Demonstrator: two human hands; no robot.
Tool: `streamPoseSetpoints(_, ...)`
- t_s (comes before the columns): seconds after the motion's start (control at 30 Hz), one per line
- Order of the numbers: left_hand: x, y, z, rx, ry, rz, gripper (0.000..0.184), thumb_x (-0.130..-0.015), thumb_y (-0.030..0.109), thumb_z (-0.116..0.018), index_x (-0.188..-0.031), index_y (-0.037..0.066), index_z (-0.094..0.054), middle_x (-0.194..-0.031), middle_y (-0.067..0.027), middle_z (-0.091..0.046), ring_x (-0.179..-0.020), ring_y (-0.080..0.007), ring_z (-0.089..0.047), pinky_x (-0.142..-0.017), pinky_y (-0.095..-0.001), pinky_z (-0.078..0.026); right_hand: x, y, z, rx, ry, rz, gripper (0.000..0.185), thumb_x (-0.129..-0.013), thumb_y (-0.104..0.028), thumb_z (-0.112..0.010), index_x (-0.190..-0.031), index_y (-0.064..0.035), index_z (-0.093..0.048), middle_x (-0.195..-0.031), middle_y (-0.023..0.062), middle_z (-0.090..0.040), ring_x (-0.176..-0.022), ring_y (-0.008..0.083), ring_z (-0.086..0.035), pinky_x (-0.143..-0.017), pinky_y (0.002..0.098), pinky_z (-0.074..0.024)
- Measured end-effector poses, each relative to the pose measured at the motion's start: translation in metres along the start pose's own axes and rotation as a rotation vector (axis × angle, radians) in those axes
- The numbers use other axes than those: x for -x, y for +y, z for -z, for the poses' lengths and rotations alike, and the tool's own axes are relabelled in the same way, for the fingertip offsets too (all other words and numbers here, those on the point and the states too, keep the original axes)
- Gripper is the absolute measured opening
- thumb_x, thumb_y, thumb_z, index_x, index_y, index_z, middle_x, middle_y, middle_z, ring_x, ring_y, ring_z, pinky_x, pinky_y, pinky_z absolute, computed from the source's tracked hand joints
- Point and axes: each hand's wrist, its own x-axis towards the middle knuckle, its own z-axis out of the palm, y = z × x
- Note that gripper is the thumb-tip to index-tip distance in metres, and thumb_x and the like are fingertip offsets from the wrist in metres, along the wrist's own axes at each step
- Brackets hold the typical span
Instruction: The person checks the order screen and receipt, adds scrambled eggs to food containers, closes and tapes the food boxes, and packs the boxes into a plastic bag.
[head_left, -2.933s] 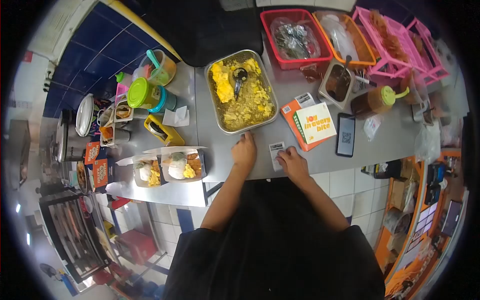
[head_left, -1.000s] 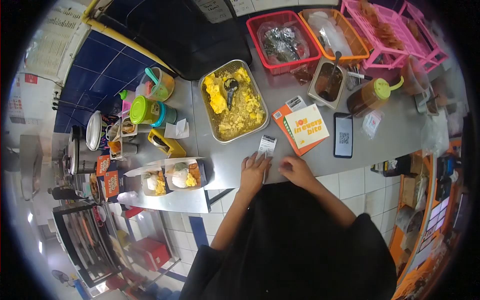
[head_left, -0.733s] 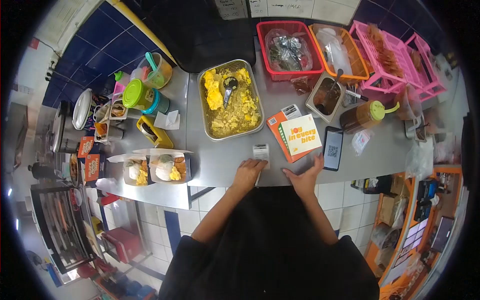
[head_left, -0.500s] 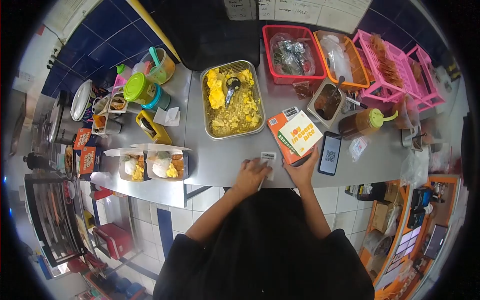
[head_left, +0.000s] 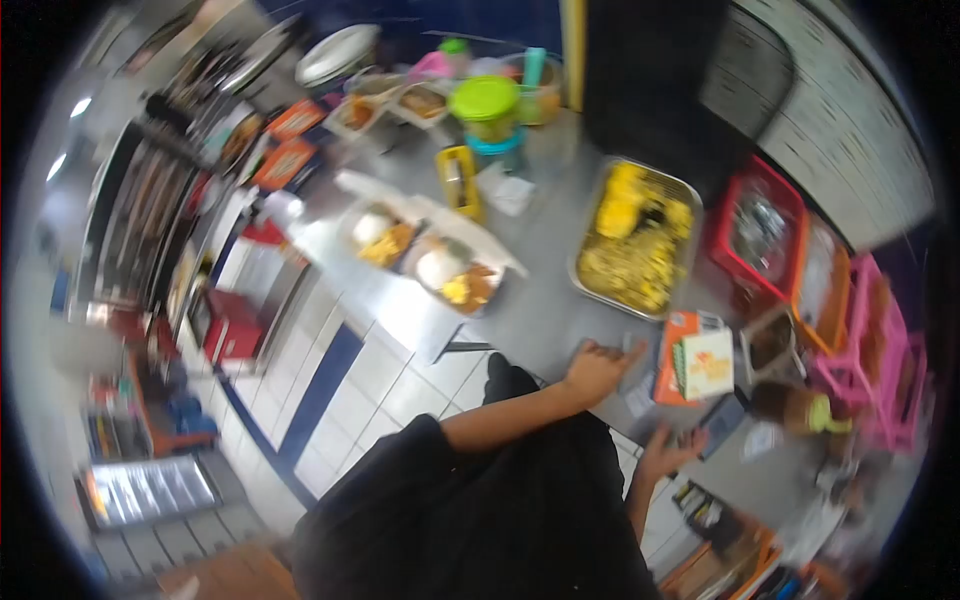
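The view is blurred and tilted. My left hand (head_left: 600, 372) is over the metal counter's front edge, fingers apart and nothing in it, beside the orange box (head_left: 668, 362). A cream card (head_left: 708, 364) with printed words lies on that box. A small white slip (head_left: 638, 398) rests on the counter between my hands. My right hand (head_left: 672, 452) is at the edge near the dark phone (head_left: 722, 426), its fingers spread and empty. Behind the box stands the metal tray (head_left: 588, 290) of yellow egg with a dark scoop in it.
Two open food boxes (head_left: 452, 272) with rice and egg stand at the left of the counter. A yellow holder (head_left: 458, 184) and green-lidded tub (head_left: 484, 106) are behind them. The red basket (head_left: 716, 240), orange basket (head_left: 832, 335), pink racks (head_left: 868, 350) and sauce bottle (head_left: 795, 408) are at the right.
The view has swung left and tilted, so the counter runs slantwise. My right hand has left the orange box it was touching. My left hand has come off the white slip.
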Motion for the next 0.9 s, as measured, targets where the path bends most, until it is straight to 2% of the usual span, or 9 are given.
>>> streamPoseSetpoints(0.1, -0.018, -0.004, 0.055, 0.017, 0.025, 0.092, 0.059, -0.084, 0.012, -0.063, -0.141, 0.01, -0.049, -0.077, -0.0044, -0.068, -0.066, -0.0233, -0.067, -0.068, -0.0416, -0.05, 0.025, -0.003, 0.003, 0.132, -0.024, 0.285, 0.03, -0.089, -0.013, -0.071, -0.11, 0.0017, -0.056, -0.105, 0.0148, -0.058, -0.089, 0.0249, -0.053, -0.076, 0.0382, -0.0446)
streamPoseSetpoints(0.17, -0.01, -0.021, 0.087, 0.12, 0.218, 0.173, 0.057, -0.083, 0.011, -0.064, -0.138, 0.011, -0.051, -0.077, -0.0058, -0.068, -0.065, -0.025, -0.067, -0.063, -0.0426, -0.051, 0.03, -0.054, -0.012, -0.086, -0.387, 0.215, 0.019, -0.089, -0.013, -0.071, -0.097, 0.0012, -0.061, -0.088, 0.011, -0.062, -0.075, 0.0222, -0.056, -0.068, 0.0357, -0.0471)
streamPoseSetpoints(0.3, 0.046, -0.078, 0.143, 0.358, 0.4, 0.47, 0.042, -0.087, 0.01, -0.064, -0.128, 0.012, -0.057, -0.075, -0.0118, -0.068, -0.065, -0.0298, -0.069, -0.058, -0.0424, -0.053, 0.033, -0.163, -0.12, -0.301, -1.042, -0.118, 0.026, -0.092, -0.022, -0.071, -0.089, 0.0017, -0.062, -0.076, 0.0092, -0.066, -0.072, 0.0145, -0.062, -0.066, 0.0303, -0.0508)
streamPoseSetpoints(0.4, 0.092, -0.122, 0.169, 0.434, 0.556, 0.703, 0.029, -0.091, 0.013, -0.063, -0.119, 0.008, -0.061, -0.077, -0.015, -0.07, -0.067, -0.0316, -0.07, -0.059, -0.0388, -0.054, 0.06, -0.191, -0.226, -0.247, -1.216, -0.264, 0.033, -0.091, -0.03, -0.071, -0.095, -0.0011, -0.054, -0.073, 0.0101, -0.064, -0.059, 0.0165, -0.062, -0.056, 0.0319, -0.0525)
streamPoseSetpoints(0.6, 0.162, -0.229, 0.149, 0.612, 0.528, 0.935, 0.024, -0.092, 0.005, -0.056, -0.113, 0.0, -0.067, -0.09, -0.0169, -0.073, -0.079, -0.0193, -0.07, -0.074, -0.0326, -0.053, 0.078, -0.193, -0.276, -0.106, -0.966, -0.363, 0.034, -0.086, -0.024, -0.074, -0.097, -0.0058, -0.046, -0.079, 0.0082, -0.059, -0.052, 0.0148, -0.058, -0.043, 0.0293, -0.0482)
streamPoseSetpoints(0.7, 0.169, -0.282, 0.129, 0.592, 0.427, 0.788, 0.024, -0.09, 0.007, -0.055, -0.107, 0.001, -0.071, -0.088, -0.021, -0.071, -0.085, -0.0309, -0.07, -0.077, -0.0387, -0.053, 0.08, -0.176, -0.237, -0.135, -0.755, -0.464, 0.038, -0.08, -0.023, -0.078, -0.094, -0.0071, -0.047, -0.077, 0.0069, -0.06, -0.054, 0.0168, -0.059, -0.044, 0.0313, -0.0486)
streamPoseSetpoints(0.73, 0.159, -0.287, 0.141, 0.607, 0.416, 0.724, 0.028, -0.087, 0.004, -0.056, -0.113, 0.0, -0.067, -0.092, -0.0203, -0.071, -0.088, -0.035, -0.069, -0.08, -0.0419, -0.053, 0.074, -0.181, -0.219, -0.036, -0.748, -0.472, 0.042, -0.08, -0.023, -0.08, -0.104, -0.0057, -0.05, -0.089, 0.011, -0.061, -0.074, 0.0217, -0.064, -0.062, 0.0361, -0.0556)
streamPoseSetpoints(0.8, 0.126, -0.277, 0.175, 0.642, 0.429, 0.782, 0.036, -0.087, 0.003, -0.06, -0.122, -0.001, -0.063, -0.098, -0.0188, -0.072, -0.091, -0.0321, -0.07, -0.088, -0.0412, -0.052, 0.069, -0.186, -0.2, 0.127, -0.379, 0.0, 0.051, -0.079, -0.022, -0.081, -0.116, -0.0035, -0.051, -0.103, 0.0167, -0.06, -0.093, 0.0259, -0.062, -0.081, 0.0418, -0.0528)
streamPoseSetpoints(0.9, 0.066, -0.273, 0.202, 0.27, 0.661, 0.342, 0.042, -0.084, 0.003, -0.063, -0.126, 0.001, -0.061, -0.112, -0.0206, -0.068, -0.106, -0.0351, -0.065, -0.095, -0.0442, -0.049, 0.039, -0.247, -0.18, 0.239, -0.177, 0.488, 0.074, -0.077, -0.017, -0.079, -0.139, 0.0016, -0.043, -0.126, 0.0243, -0.053, -0.118, 0.0349, -0.052, -0.105, 0.0487, -0.0397)
